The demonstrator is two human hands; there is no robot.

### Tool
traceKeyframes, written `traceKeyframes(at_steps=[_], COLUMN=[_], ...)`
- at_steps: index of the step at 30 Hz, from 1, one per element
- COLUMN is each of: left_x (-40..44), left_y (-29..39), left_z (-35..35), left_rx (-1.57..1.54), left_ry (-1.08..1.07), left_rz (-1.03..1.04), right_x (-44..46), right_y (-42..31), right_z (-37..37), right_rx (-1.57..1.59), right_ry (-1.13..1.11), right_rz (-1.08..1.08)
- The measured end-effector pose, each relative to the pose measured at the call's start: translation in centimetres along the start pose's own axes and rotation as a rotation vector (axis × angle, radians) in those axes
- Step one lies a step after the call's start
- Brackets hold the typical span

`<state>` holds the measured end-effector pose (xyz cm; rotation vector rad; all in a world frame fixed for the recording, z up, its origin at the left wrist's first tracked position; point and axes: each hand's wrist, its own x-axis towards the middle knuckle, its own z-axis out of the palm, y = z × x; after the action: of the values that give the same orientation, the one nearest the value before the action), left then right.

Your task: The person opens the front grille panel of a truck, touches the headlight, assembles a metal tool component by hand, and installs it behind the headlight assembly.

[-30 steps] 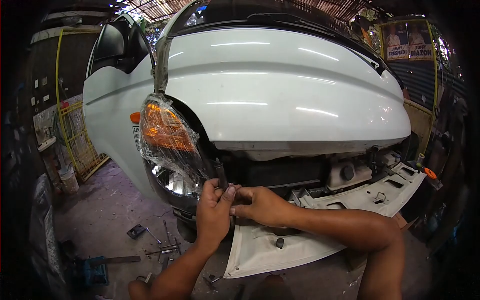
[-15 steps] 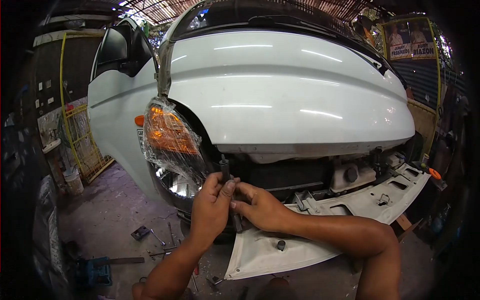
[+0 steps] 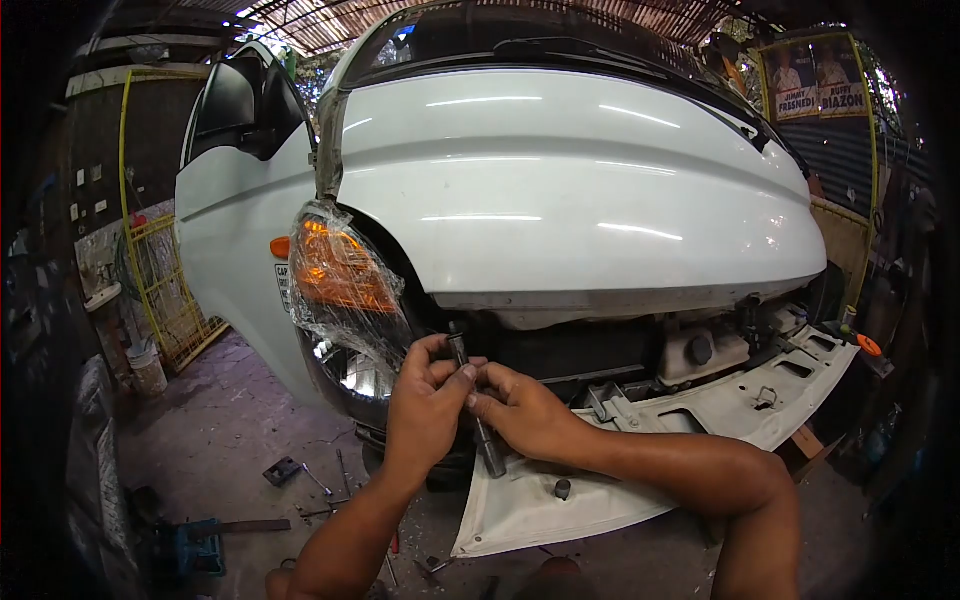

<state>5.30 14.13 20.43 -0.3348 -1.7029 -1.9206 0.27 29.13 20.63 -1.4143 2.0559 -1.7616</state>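
Observation:
Both hands hold a slim dark metal rod (image 3: 487,446) with thicker ends, which looks like a socket extension bar. It stands tilted, its upper end leaning left and its lower end over the pale panel. My left hand (image 3: 428,398) grips it with thumb and fingers from the left. From the right, my right hand (image 3: 515,410) pinches its middle, fingertips close to the left thumb. Just beyond the hands is a headlight (image 3: 345,275) wrapped in clear plastic film. The pale panel (image 3: 600,500) lies below the right forearm, with a small dark cylinder (image 3: 562,489) on it.
A white van (image 3: 590,180) fills the view ahead, its front opened below the hood. A whitish fluid reservoir (image 3: 705,350) sits in the opening. Tools, including a wrench (image 3: 318,480), and a teal tool (image 3: 200,548) lie on the floor at left. A bucket (image 3: 147,368) stands farther back.
The rod has tilted more, its lower end swinging right and its upper end dropping slightly. Both hands keep hold of it, and the right hand has shifted a little. The view has moved slightly.

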Motion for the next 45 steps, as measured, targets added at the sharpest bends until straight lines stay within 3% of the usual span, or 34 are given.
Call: traceKeyframes(at_steps=[4, 6, 9, 12, 14, 16, 19, 23, 40, 45], left_x=[0.0, -0.1, -0.1, -0.7, -1.9, -4.9, -9.6, -11.9, -12.0, -4.0], left_y=[0.0, -0.1, -0.4, 0.0, 1.0, 4.0, 7.8, 9.6, 10.5, 8.3], left_z=[-0.1, -0.2, -0.6, -1.0, -1.0, -0.7, -2.4, -2.2, -2.6, -6.9], left_rx=[0.009, 0.032, 0.080, 0.085, 0.164, 0.135, 0.214, 0.499, 0.824, 1.100], left_ry=[-0.035, -0.038, -0.044, -0.051, 0.050, 0.082, -0.245, -0.362, -0.236, 0.079], left_rz=[0.004, -0.006, -0.014, -0.076, -0.009, 0.088, 0.543, 0.824, 1.098, 0.940], right_x=[-0.1, -0.3, 0.0, 0.1, 0.1, 0.3, 0.6, 1.2, 2.1, 2.3], right_y=[-0.9, -3.2, -1.4, -1.3, -1.3, -1.1, 0.4, 1.2, 2.2, 2.3], right_z=[-0.5, -0.7, -0.6, -0.8, -0.9, -1.3, -1.8, -2.1, -2.1, -2.0], right_rx=[0.053, 0.044, 0.138, 0.170, 0.200, 0.225, 0.200, 0.236, 0.248, 0.271], right_ry=[-0.028, -0.083, -0.061, -0.039, -0.028, -0.014, -0.029, -0.037, -0.075, -0.023], right_rz=[0.190, 0.416, 0.331, 0.372, 0.409, 0.440, 0.481, 0.532, 0.575, 0.601])
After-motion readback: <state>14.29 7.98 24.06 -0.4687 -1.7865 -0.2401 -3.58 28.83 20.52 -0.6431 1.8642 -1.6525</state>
